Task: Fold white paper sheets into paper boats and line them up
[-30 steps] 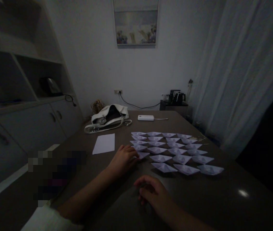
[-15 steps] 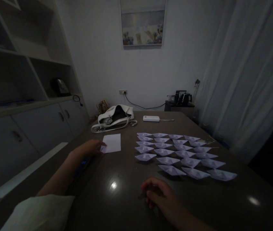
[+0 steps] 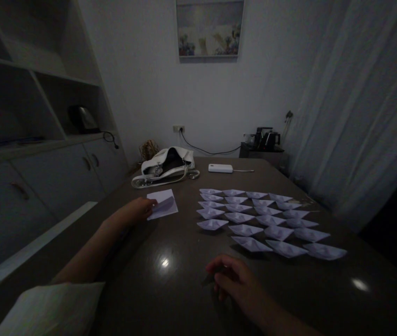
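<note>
My left hand (image 3: pixel 138 210) reaches out to the left side of the table and pinches the near-left part of a white sheet of paper (image 3: pixel 167 207). The held sheet is lifted and bends over, with more paper lying flat under it; how many sheets are there I cannot tell. My right hand (image 3: pixel 232 281) rests at the front of the table, fingers loosely curled, with a gap between thumb and forefinger and nothing visible in it. Beyond it, several folded white paper boats (image 3: pixel 245 230) stand in rows on the right half of the table.
A white handbag (image 3: pixel 170 165) lies at the back of the dark table (image 3: pixel 184 247), its strap towards me. To its right is a white power bank (image 3: pixel 220 168) with a short cable. Shelves (image 3: pixel 49 126) line the left wall, and a curtain (image 3: pixel 352 107) hangs at the right.
My left hand has closed on the paper and raised its left part, which now folds over to the right. My right hand has stayed nearly still. The view has tilted slightly.
</note>
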Demonstrator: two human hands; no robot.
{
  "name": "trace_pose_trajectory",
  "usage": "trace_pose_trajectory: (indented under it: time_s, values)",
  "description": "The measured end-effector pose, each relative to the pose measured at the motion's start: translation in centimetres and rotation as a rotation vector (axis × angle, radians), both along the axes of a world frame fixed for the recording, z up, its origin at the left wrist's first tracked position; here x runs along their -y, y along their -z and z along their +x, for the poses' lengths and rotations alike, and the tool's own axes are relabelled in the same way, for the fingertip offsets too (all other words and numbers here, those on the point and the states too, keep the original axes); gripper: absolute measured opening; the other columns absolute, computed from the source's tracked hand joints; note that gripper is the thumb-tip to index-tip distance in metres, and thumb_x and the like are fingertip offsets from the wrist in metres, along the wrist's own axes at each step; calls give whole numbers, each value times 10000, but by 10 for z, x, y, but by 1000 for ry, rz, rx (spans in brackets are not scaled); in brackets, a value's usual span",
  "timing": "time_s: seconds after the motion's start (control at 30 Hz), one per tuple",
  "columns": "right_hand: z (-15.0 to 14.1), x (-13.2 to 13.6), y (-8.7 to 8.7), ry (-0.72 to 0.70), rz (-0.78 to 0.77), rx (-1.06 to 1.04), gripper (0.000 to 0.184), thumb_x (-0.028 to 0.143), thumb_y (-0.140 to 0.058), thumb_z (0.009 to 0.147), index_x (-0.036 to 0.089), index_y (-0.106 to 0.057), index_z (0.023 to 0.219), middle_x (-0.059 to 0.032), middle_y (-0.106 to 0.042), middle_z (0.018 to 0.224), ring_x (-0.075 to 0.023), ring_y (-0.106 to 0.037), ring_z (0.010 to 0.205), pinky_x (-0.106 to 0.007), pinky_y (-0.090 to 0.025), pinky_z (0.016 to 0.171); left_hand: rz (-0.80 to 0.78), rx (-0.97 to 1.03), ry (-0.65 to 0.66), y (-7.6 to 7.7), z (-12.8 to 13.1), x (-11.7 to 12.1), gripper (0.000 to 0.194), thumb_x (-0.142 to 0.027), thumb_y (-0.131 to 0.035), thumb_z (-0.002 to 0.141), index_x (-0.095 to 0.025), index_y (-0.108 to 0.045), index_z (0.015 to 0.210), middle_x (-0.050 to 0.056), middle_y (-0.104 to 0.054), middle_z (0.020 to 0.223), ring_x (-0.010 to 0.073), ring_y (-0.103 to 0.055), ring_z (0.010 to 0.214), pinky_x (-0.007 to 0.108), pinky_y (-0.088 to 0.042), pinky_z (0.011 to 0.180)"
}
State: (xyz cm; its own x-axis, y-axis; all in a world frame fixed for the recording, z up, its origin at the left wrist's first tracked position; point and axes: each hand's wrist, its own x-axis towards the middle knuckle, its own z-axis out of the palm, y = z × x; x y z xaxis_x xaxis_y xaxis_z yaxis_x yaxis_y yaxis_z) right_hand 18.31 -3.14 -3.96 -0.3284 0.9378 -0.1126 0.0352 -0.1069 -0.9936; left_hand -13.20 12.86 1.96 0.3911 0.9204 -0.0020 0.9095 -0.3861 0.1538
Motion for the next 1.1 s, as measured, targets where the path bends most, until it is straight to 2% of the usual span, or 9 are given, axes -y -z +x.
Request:
trace_pose_trajectory:
  time_s: [0.13, 0.3, 0.43, 0.5, 0.6, 0.73, 0.9, 0.97, 1.1]
  values:
    - [1, -2, 1, -9, 22, -8, 168, 238, -557, 753, 148, -600, 889, 7, -573, 669, -108, -557, 557, -221, -443, 517, 69, 7, 36, 4, 5, 0, 240, -172, -517, 830, -130, -696, 984, 121, -726, 994, 233, -666, 908, 295, -470, 826]
    - [3, -2, 4, -30, 29, 5, 179, 258, -556, 768, 146, -600, 901, -1, -583, 679, -108, -559, 554, -224, -447, 519, 246, 37, -56, -7, 12, 13, 140, -203, -561, 795, -197, -693, 748, 62, -731, 765, 212, -670, 712, 267, -480, 652]
    - [2, 4, -1, -15, 74, 30, 195, 304, -562, 790, 168, -587, 927, -30, -600, 803, -126, -582, 612, -241, -479, 533, 578, 126, -206, -23, 32, 36, 306, -283, -384, 916, -151, -660, 931, 166, -688, 975, 296, -635, 912, 388, -463, 775]
    - [3, 6, -9, 34, 201, 116, 204, 298, -572, 806, 193, -589, 980, -45, -606, 888, -145, -600, 682, -272, -511, 597, 687, 204, -180, -28, 49, 52, 320, -314, -378, 921, -157, -651, 977, 151, -685, 1020, 291, -610, 984, 400, -437, 857]
    - [9, 7, -25, 183, 484, 258, 418, 259, -623, 796, 258, -516, 1200, -78, -572, 1156, -206, -600, 942, -341, -513, 801, 717, 320, -100, -28, 77, 82, 282, -342, -425, 901, -185, -657, 926, 90, -708, 895, 226, -636, 809, 335, -467, 781]
    - [22, 5, -43, 353, 609, 373, 807, 318, -726, 724, 274, -306, 1412, -111, -397, 1429, -290, -470, 1207, -443, -431, 966, 258, 790, 107, -24, 111, 121, 281, -444, -512, 839, -210, -631, 739, 49, -632, 656, 190, -576, 606, 287, -453, 585]
    - [30, 0, -49, 48, 286, 303, 310, 463, -634, 805, 193, -698, 943, -89, -709, 939, -272, -651, 878, -389, -520, 748, -196, 1301, -54, -12, 134, 129, 361, -547, -593, 788, -194, -565, 713, -7, -533, 622, 141, -505, 562, 217, -389, 479]
    - [30, -4, -46, -6, 193, 200, 333, 483, -592, 833, 171, -707, 839, -74, -714, 812, -232, -665, 743, -334, -521, 639, -318, 1368, -102, -4, 134, 123, 338, -521, -631, 779, -188, -584, 810, -1, -581, 684, 142, -540, 604, 213, -413, 508]
    - [32, -14, -34, 68, 100, 17, 368, 497, -646, 792, 157, -695, 923, -79, -722, 847, -216, -675, 762, -316, -522, 656, -574, 1265, -79, 14, 128, 110, 497, -470, -747, 691, -178, -567, 1050, -25, -606, 644, 100, -493, 490, 189, -359, 441]
